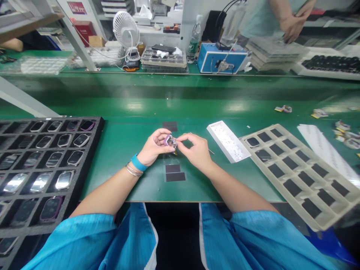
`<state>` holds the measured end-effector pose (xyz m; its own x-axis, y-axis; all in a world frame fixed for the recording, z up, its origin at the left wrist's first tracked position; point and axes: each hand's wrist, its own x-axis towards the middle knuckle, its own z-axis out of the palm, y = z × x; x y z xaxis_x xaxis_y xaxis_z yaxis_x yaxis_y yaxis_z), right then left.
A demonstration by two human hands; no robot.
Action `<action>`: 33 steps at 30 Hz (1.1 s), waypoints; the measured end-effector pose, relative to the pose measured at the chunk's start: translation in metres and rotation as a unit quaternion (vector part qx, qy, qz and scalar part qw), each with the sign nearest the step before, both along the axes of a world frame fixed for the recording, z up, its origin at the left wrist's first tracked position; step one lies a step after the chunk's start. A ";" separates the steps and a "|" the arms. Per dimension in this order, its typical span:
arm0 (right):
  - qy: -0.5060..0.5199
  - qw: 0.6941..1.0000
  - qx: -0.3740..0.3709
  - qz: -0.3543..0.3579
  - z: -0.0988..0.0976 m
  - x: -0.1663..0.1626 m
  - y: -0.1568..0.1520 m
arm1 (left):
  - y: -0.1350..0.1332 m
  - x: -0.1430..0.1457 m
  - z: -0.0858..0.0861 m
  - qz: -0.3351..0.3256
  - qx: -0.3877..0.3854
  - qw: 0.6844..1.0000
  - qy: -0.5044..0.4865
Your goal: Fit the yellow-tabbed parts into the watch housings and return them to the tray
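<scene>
The left hand (154, 147) pinches a small purple-framed watch case (170, 141) above the green desk (120, 150) — fingers closed round it. The right hand (197, 151) grips its other edge with curled fingertips — black foam tray (92, 142) at left.

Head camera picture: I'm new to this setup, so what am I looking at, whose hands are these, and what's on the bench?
The one picture comes from a camera on the worker's head, looking down at a green bench. No machine: two bare hands. The left hand and right hand together pinch a small purple part with their fingers. Left lies a black tray of similar parts, right a beige tray and a white strip. Another person's hand works across the bench.
</scene>
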<state>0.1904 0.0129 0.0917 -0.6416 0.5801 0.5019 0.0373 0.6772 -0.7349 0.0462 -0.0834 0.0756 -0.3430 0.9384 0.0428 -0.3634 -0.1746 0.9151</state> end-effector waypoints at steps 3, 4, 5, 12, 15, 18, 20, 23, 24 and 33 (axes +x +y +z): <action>-0.003 1.000 0.019 0.003 -0.004 -0.001 0.001 | 0.000 -0.001 -0.002 0.007 -0.004 1.000 0.008; -0.003 0.999 0.038 0.003 -0.006 -0.001 0.001 | 0.001 -0.001 -0.003 0.010 -0.005 1.000 0.014; -0.003 0.998 0.064 0.004 -0.008 -0.002 0.002 | 0.001 -0.002 -0.004 0.012 -0.006 1.000 0.019; -0.052 0.981 0.187 -0.001 -0.014 -0.004 0.006 | 0.003 -0.002 -0.007 0.028 -0.018 0.999 0.038; -0.097 0.987 0.124 -0.022 -0.009 -0.002 0.010 | 0.003 -0.005 -0.002 0.028 -0.013 0.999 0.024; -0.197 0.976 0.093 0.009 -0.008 -0.001 0.015 | 0.002 -0.011 0.004 0.039 0.000 0.999 -0.007; -0.265 0.955 0.111 0.077 -0.014 -0.003 0.018 | 0.001 -0.014 0.006 0.046 0.006 0.998 -0.033; -0.296 0.940 0.119 0.119 -0.027 -0.010 0.021 | 0.000 -0.014 0.008 0.037 0.000 0.997 -0.064; -0.288 0.945 0.106 0.110 -0.031 -0.013 0.023 | 0.000 -0.013 0.008 0.030 -0.004 0.997 -0.069; -0.082 0.803 -0.536 0.246 -0.014 -0.014 0.018 | -0.001 -0.011 0.009 0.017 -0.010 0.997 -0.069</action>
